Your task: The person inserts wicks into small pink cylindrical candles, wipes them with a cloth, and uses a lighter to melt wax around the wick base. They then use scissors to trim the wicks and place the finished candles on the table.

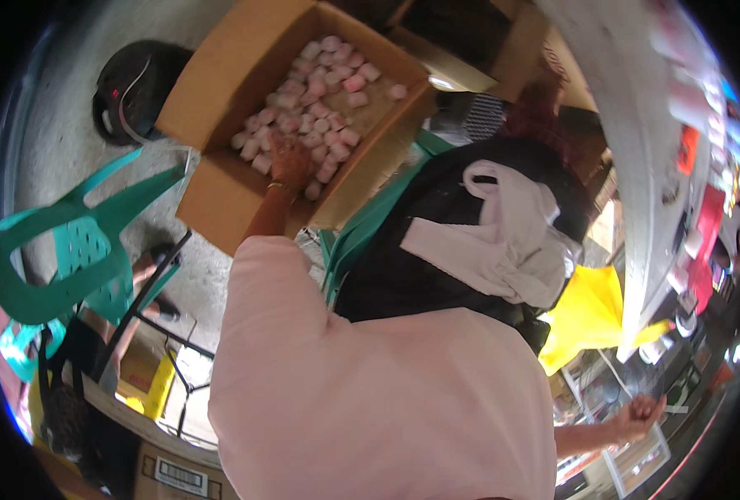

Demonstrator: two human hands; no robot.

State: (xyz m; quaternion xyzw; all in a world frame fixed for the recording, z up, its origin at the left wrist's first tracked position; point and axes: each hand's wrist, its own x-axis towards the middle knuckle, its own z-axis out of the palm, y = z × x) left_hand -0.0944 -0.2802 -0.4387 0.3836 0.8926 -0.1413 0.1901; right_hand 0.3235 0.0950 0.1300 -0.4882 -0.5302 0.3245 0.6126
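Observation:
An open cardboard box stands on the concrete floor, partly filled with several small pink and white packets. My left hand, a thin bracelet on its wrist, reaches into the box's near side with the fingers down among the packets. Whether it grips one is hidden by the back of the hand. My right hand is out at the lower right, curled into a fist beside a glass display counter, with nothing visible in it. My pink shirt fills the lower middle.
A green plastic chair stands at left, with a seated person's legs beside it. A black bag with a white cloth rests on another green chair. There are also a yellow bag, a black round appliance and more cardboard boxes.

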